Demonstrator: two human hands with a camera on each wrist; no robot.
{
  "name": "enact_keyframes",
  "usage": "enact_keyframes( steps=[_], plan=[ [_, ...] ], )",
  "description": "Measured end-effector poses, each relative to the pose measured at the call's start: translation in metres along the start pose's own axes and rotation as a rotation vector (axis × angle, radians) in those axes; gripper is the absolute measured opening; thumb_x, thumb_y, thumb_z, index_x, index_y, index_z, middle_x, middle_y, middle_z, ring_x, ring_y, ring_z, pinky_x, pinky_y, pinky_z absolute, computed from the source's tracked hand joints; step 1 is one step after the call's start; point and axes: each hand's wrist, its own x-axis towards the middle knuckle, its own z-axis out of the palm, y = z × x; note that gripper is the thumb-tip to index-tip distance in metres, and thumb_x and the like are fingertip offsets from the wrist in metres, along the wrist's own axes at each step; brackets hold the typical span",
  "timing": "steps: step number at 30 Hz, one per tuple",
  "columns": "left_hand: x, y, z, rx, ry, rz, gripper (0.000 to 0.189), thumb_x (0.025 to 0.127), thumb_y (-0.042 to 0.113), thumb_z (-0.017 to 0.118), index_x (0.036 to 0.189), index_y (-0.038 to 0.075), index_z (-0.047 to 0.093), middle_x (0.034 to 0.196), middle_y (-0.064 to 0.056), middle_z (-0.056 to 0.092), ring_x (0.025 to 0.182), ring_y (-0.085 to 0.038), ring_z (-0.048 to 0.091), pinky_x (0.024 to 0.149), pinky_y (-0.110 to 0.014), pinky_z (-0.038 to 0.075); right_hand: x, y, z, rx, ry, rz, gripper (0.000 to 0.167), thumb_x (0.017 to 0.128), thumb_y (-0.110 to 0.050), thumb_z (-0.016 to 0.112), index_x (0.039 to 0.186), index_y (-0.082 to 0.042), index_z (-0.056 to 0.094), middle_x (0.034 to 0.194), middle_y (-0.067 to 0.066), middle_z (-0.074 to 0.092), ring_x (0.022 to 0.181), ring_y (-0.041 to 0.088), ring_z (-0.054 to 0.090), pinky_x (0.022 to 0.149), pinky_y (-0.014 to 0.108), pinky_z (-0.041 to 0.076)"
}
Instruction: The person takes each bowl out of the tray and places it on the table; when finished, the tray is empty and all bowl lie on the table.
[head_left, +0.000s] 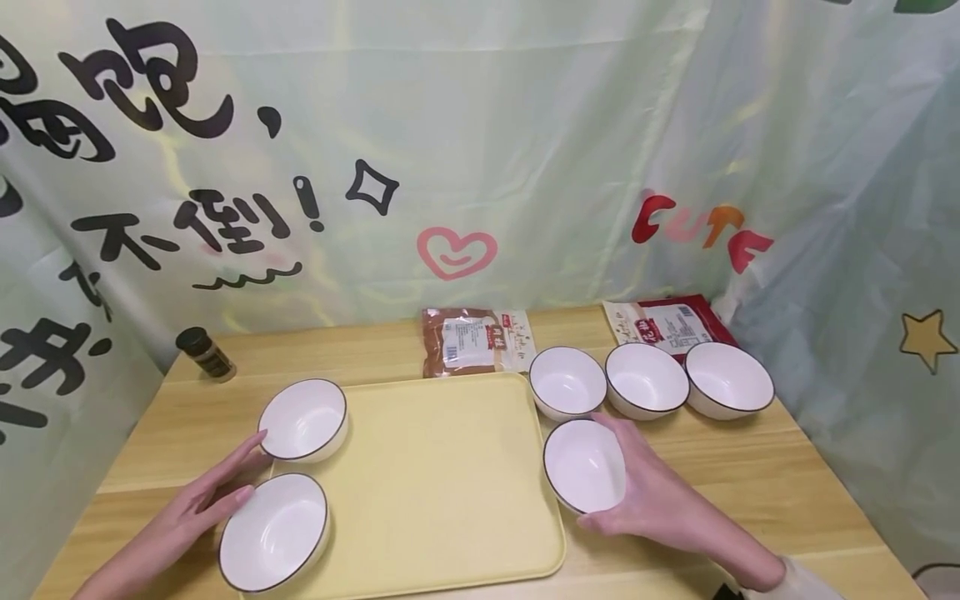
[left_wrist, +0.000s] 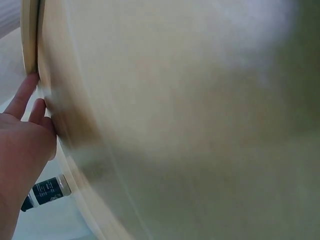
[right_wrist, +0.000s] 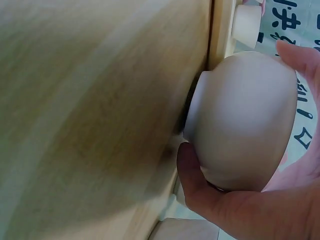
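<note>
My right hand (head_left: 647,493) grips a white, dark-rimmed bowl (head_left: 581,467) from its right side, thumb and fingers spread round it. In the right wrist view this bowl (right_wrist: 245,120) is tilted, its foot close over the wooden table, beside the yellow tray's right edge. At the left, my left hand (head_left: 187,507) reaches to the tray's left side with its fingers extended. Its fingertips lie by two more white bowls, a rear one (head_left: 303,419) and a front one (head_left: 274,533). In the left wrist view a fingertip (left_wrist: 31,80) is at the tray's edge.
The yellow tray (head_left: 442,483) lies mid-table. Three white bowls, left (head_left: 567,383), middle (head_left: 647,379) and right (head_left: 729,379), stand in a row at back right. Behind are a brown packet (head_left: 476,342) and a red packet (head_left: 667,323). A spice jar (head_left: 206,354) lies back left.
</note>
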Motion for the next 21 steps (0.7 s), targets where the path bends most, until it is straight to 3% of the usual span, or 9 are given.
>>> enact_keyframes(
  steps=[3,9,14,21],
  plan=[
    [0.0,0.0,0.0,-0.001,0.002,0.014,0.069,0.117,0.017,0.054,0.176,0.032,0.023,0.174,-0.004,0.032,0.14,0.02,0.035,0.101,-0.009,0.036,0.001,0.005,0.002,-0.004,0.025,0.001,0.126,0.059,-0.04,0.105,0.16,-0.003,0.04,0.147,0.018,0.05,0.12,0.038,0.06,0.092,0.061,0.054],
    [0.0,0.002,0.002,-0.033,0.005,0.123,0.069,0.115,0.006,0.054,0.176,0.022,0.025,0.163,0.025,0.042,0.142,0.012,0.042,0.104,-0.009,0.038,0.003,-0.004,-0.002,-0.003,-0.011,0.054,0.132,0.059,-0.043,0.105,0.161,0.001,0.033,0.153,0.025,0.046,0.127,0.042,0.057,0.097,0.068,0.05],
    [0.0,0.003,0.002,-0.041,0.007,0.166,0.069,0.114,0.003,0.053,0.176,0.018,0.025,0.162,0.026,0.044,0.143,0.01,0.043,0.104,-0.01,0.04,0.002,-0.008,-0.003,0.032,-0.042,0.106,0.136,0.06,-0.039,0.105,0.163,0.002,0.027,0.157,0.029,0.041,0.13,0.043,0.055,0.101,0.068,0.048],
    [-0.001,0.003,0.003,-0.022,0.014,0.143,0.07,0.114,0.005,0.054,0.176,0.022,0.025,0.163,0.026,0.042,0.144,0.013,0.039,0.105,-0.009,0.036,0.002,-0.008,-0.003,0.055,-0.055,0.123,0.137,0.062,-0.038,0.104,0.165,0.001,0.023,0.159,0.031,0.037,0.132,0.046,0.052,0.102,0.071,0.045]
  ],
)
